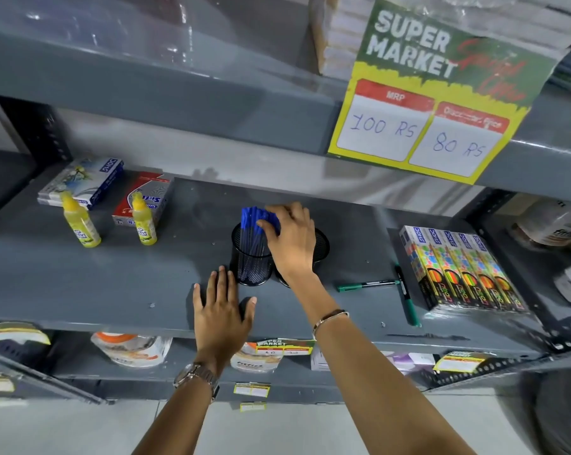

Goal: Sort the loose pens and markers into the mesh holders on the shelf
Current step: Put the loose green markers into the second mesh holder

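Two black mesh holders stand side by side on the grey shelf (113,274). The left holder (249,257) is full of blue pens (249,221) standing upright. My right hand (290,238) reaches over the right holder (322,243) and its fingertips pinch the blue caps at the top of the bunch. My left hand (220,307) lies flat on the shelf just in front of the left holder, fingers spread. Two green-capped markers lie loose on the shelf to the right: one (366,285) crosswise, the other (407,298) lengthwise.
Two yellow glue bottles (80,224) and flat boxes (80,182) sit at the back left. A pack of neon colour boxes (458,270) lies at the right. An upper shelf with a price sign (442,93) hangs overhead. More goods fill the shelf below.
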### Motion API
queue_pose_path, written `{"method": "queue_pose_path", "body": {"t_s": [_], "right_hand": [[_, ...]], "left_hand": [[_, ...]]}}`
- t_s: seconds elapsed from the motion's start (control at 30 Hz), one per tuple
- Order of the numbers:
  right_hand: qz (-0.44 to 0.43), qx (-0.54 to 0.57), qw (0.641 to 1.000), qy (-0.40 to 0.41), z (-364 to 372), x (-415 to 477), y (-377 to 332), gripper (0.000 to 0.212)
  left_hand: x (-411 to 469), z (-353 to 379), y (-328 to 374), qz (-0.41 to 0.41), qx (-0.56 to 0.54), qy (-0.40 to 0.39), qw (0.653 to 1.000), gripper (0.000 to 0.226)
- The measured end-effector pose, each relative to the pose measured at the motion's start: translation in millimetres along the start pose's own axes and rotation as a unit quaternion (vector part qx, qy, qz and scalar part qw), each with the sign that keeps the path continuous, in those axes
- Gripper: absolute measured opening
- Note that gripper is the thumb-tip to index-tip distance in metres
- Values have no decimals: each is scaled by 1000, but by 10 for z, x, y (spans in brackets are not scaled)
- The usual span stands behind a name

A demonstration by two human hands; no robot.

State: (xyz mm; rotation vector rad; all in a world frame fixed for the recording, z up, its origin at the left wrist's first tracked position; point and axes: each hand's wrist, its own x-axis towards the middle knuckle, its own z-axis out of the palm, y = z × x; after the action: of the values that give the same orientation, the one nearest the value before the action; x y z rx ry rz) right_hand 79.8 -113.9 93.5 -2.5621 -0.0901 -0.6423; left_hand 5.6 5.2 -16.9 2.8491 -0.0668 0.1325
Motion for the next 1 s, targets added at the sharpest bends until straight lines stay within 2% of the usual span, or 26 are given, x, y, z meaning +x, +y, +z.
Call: {"method": "queue_pose_path", "body": {"t_s": [0.13, 0.2, 0.23, 0.3, 0.43, 0.5, 0.7, 0.77, 0.9, 1.0], "right_hand": [[18, 8, 991, 135, -162, -195, 297, 19], [101, 4, 978, 185, -273, -345, 604, 18], [153, -1, 971, 184, -327, -432, 771, 19], [214, -21, 967, 135, -407, -631, 1100, 20], [165, -93, 980, -58, -450, -973, 1533, 25], [146, -115, 976, -116, -429, -1031, 1626, 29], [86, -149, 977, -126, -368, -932, 1631, 24], [74, -137, 984, -85, -381, -899, 1580, 22], [85, -92, 988, 89, -526, -728, 1360, 16], [135, 73, 963, 222, -742, -448, 1060, 17]], "left_hand": [[21, -11, -1, -8, 9, -6, 1000, 77], [16, -11, 8, -5, 14, -6, 1000, 75], [12, -8, 12, -3, 14, -5, 1000, 74], [9, -1, 19, -2, 15, -2, 1000, 75], [9, 2, 21, -3, 22, 1, 1000, 79], [5, -6, 20, -1, 29, 0, 1000, 81], [2, -24, 25, -2, 34, 4, 999, 83], [5, -21, 28, -3, 33, 3, 999, 83], [10, -17, 25, -6, 40, -2, 999, 84], [3, -16, 19, -7, 40, -1, 999, 83]]}}
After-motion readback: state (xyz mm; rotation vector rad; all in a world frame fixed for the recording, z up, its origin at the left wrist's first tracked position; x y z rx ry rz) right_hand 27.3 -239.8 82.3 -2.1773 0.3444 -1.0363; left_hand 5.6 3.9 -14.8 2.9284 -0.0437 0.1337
